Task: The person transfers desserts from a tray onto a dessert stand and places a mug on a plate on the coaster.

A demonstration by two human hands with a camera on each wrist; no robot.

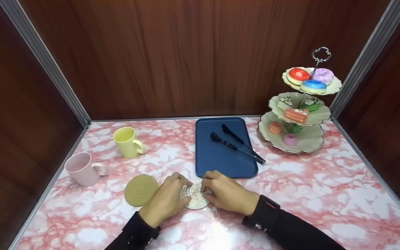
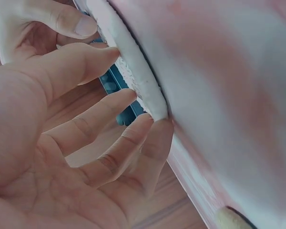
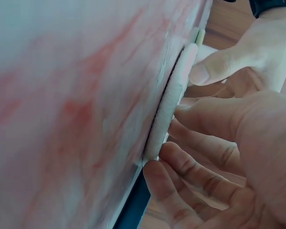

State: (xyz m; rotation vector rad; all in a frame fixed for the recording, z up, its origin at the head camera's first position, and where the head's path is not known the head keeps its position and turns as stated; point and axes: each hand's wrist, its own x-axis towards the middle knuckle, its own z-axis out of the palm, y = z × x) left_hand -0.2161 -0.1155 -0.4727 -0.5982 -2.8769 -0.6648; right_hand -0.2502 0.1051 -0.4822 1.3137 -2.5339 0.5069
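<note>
I have the white coaster (image 1: 196, 196) at the near middle of the bench (image 1: 307, 194), lying flat as far as I can judge. My left hand (image 1: 167, 196) and my right hand (image 1: 229, 194) hold it from either side, fingers (image 2: 126, 143) curled lightly about its rim. I'd call laying it down nearly done; only my grip is left to come off. The olive coaster (image 1: 141, 190) already lies flat just left of my left hand. Neither the pink mug (image 1: 83, 172) nor the yellow mug (image 1: 127, 144) stands on a coaster; both are farther left, handles toward the right.

The blue tray (image 1: 208, 159) puts its near edge right at the white coaster's far side (whether they touch, I can't tell). On it lie the tongs (image 1: 229, 145), their ends poking past its right edge.

At far right the tiered stand (image 1: 311, 142) carries its pastries, near the back wall (image 1: 186, 69). My easiest room is near right, with bare bench out to the side edge; leftward, the olive coaster crowds me.
</note>
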